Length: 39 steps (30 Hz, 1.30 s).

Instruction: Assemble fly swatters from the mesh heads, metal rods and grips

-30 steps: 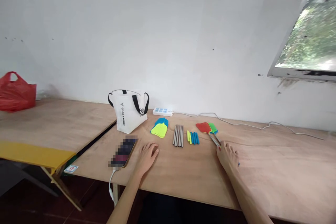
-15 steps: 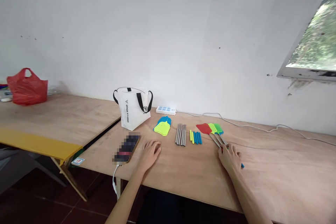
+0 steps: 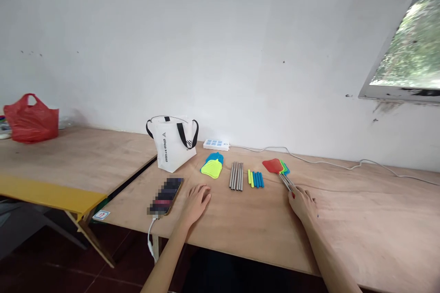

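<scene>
My left hand (image 3: 195,201) lies flat and open on the plywood table (image 3: 240,224), just right of a phone (image 3: 165,196) on a white cable. My right hand (image 3: 303,203) rests over the handles of three fly swatters (image 3: 276,166), red on top of green and blue, with its fingers closed around them. Between my hands lie yellow and blue swatter heads (image 3: 212,166), a row of metal rods (image 3: 236,176) and several yellow and blue plastic handles (image 3: 255,179).
A white tote bag (image 3: 173,143) stands behind the phone, and a white power strip (image 3: 216,144) with its cable runs along the wall. A second table (image 3: 68,155) to the left carries a red plastic bag (image 3: 30,119). A window (image 3: 409,46) is at the upper right.
The fanned-out swatter heads have been drawn together into one stack under the red one. My right hand shifted slightly on the handles. My left hand stayed put.
</scene>
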### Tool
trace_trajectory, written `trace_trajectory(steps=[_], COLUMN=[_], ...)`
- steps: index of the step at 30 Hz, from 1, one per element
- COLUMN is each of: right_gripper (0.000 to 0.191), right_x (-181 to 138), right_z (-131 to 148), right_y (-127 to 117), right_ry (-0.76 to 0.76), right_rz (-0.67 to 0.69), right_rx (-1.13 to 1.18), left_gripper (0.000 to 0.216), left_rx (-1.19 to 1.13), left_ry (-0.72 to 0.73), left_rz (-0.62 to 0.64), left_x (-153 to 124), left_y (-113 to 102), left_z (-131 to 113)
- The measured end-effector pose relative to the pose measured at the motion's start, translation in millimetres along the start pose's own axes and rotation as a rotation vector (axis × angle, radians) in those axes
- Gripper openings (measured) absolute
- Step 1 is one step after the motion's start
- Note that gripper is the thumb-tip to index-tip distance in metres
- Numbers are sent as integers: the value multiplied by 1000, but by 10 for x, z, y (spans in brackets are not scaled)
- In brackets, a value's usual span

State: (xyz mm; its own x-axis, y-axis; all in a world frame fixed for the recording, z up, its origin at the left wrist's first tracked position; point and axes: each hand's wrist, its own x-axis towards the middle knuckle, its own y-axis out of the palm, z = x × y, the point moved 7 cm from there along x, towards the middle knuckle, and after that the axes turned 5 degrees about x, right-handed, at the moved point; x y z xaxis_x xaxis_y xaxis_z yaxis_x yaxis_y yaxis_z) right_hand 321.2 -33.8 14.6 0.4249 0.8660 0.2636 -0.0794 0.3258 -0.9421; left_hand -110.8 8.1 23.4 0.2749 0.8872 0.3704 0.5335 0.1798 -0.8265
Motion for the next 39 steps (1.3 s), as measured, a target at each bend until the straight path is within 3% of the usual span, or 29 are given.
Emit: trace_trajectory(steps=[17,31,39], right_gripper=[42,41,45], right_x=[-8,30,0], right_z=[-90,-707,-675], right_y=[19,-154,-189], right_ry=[40,157,112], right_rz=[7,-59,-269], right_rx=[-16,-59,-16], left_gripper=[26,25,24], left_rx=[25,56,67], left_ry=[-1,8,11], left_rz=[25,9,10], left_x=[2,-4,-10], left_y=[-6,2,-15], left_z=[-32,-26,-62])
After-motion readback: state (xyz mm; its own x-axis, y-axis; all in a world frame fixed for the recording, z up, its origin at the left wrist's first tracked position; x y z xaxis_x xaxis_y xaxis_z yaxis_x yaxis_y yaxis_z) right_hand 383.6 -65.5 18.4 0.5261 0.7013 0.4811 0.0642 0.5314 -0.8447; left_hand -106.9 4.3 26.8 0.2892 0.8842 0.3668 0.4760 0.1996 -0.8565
